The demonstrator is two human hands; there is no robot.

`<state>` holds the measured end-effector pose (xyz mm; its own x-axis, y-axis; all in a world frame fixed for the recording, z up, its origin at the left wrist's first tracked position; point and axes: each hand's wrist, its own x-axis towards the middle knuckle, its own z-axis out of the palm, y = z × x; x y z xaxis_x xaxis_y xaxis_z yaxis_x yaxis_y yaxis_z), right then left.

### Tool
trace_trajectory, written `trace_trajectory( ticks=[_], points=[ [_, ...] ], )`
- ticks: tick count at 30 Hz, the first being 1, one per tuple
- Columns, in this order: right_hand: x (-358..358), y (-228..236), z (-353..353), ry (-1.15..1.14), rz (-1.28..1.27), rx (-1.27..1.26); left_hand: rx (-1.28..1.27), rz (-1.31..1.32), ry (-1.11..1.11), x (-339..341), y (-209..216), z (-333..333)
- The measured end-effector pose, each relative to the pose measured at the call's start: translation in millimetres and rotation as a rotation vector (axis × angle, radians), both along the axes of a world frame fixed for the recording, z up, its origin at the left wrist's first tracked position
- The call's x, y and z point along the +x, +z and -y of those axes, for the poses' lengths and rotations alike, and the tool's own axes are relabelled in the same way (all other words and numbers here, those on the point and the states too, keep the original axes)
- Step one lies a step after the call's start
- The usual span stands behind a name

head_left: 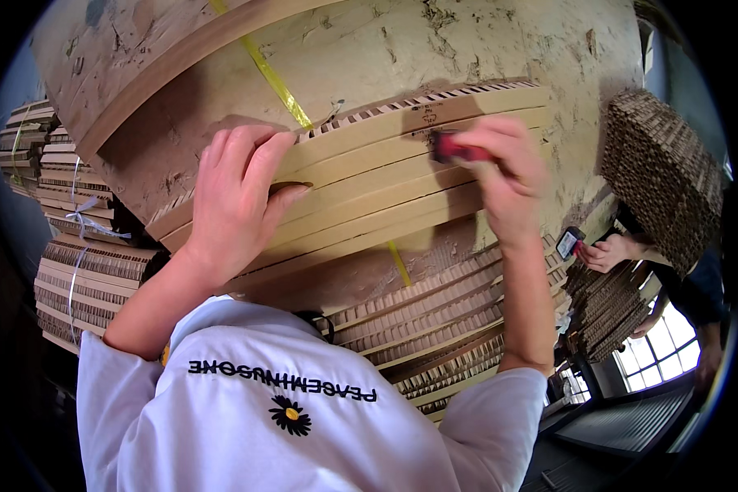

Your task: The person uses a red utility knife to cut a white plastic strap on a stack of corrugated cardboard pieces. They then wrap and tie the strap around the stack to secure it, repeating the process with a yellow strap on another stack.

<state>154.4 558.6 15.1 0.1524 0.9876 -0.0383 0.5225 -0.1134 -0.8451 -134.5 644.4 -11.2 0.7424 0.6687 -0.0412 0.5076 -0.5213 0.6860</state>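
A row of long brown honeycomb cardboard strips lies side by side in front of me, their cells showing along the far edge. My left hand grips the strips near their left part, fingers bent toward the far edge and thumb on the faces. By the thumb tip a narrow dark gap shows between two strips. In my right hand, blurred by motion, is a red and black hand stamp over the right part of the strips. Dark printed marks show on the far strips just past the stamp.
A worn board surface bears the strips and a yellow strap. Tied cardboard bundles stand at left, more honeycomb stacks nearby. At right, another person's hand holds a similar stamp by a honeycomb block.
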Motion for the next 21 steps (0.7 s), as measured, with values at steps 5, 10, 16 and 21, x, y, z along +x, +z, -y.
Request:
trace_trajectory(
  ticks=[5,10,16,21],
  points=[
    [9,8,29,-0.073,-0.016,-0.003,0.055,0.021,0.048,0,-4,8],
    [8,-4,23,0.125,0.079,0.044,0.053,0.041,0.051,0,-8,5],
    [10,-9,16,0.220,0.169,0.080,0.033,0.038,0.018,-2,-6,4],
    [6,-6,11,0.263,0.252,0.105,0.037,0.026,0.025,-2,-7,6]
  ],
)
